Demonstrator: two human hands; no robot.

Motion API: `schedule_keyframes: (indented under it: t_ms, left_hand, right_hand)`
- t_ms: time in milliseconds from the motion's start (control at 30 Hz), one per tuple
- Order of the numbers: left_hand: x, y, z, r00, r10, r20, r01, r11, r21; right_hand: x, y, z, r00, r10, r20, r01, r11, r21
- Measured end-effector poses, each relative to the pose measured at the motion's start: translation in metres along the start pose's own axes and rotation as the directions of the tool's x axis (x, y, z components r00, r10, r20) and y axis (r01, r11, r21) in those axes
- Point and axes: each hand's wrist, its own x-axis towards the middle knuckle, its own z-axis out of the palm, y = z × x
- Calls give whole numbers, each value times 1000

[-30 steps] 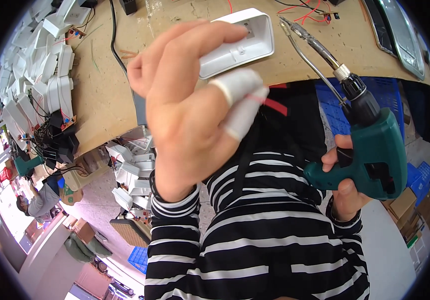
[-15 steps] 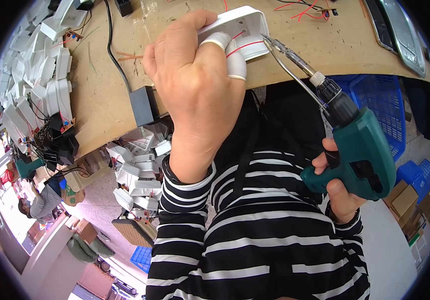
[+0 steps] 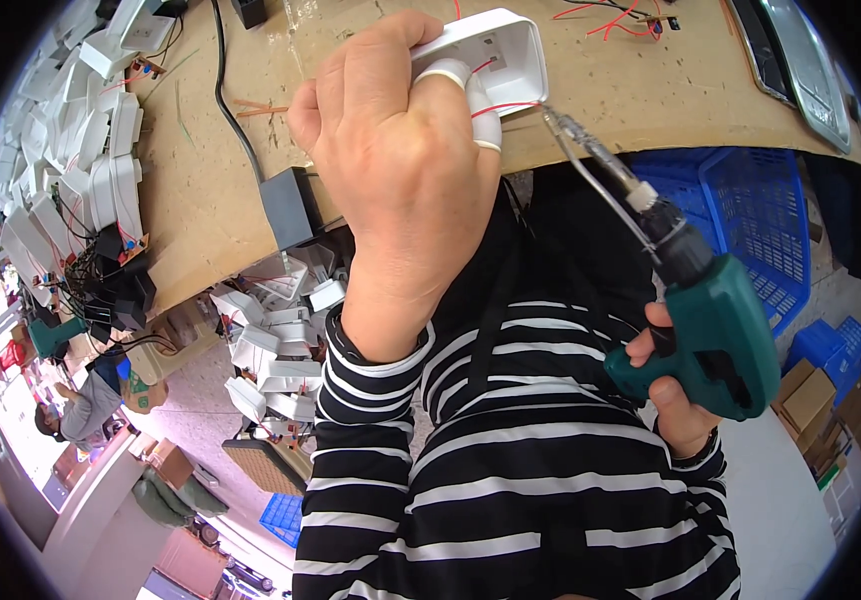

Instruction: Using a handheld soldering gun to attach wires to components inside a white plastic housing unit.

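Note:
Near the table's front edge, my left hand point(image 3: 400, 160) is closed around a white plastic housing point(image 3: 518, 65), its open side tilted toward me. White finger cots point(image 3: 486, 125) cover two of its fingertips. A thin red wire point(image 3: 506, 106) runs from those fingers across the housing's rim. My right hand point(image 3: 685, 415) grips the handle of a green soldering gun point(image 3: 725, 320), one finger by its black trigger. The gun's metal tip and curved feed tube point up and left, ending just beside the housing's right corner. Whether the tip touches the wire I cannot tell.
White housings with wires point(image 3: 100, 180) are heaped on the table's left. A black adapter point(image 3: 290, 210) with a cable lies at the front edge. Red wires on a small board point(image 3: 655, 22) lie at the back. Blue crates point(image 3: 755, 230) stand below right; a person point(image 3: 80, 410) sits far left.
The soldering gun has drawn down, its tip moving from inside the housing's edge to just outside the corner. My left hand and the housing have shifted slightly right.

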Motion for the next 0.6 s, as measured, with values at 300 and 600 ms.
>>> schedule_keyframes:
  t_ms: [300, 600]
  left_hand:
    - [-1, -1, 1, 1000, 2, 11, -3, 1000, 9]
    - [0, 0, 0, 1000, 16, 23, -17, 999, 35]
  right_hand:
    - [8, 6, 2, 995, -89, 46, 91, 994, -57]
    - [13, -2, -5, 963, -264, 50, 268, 949, -167]
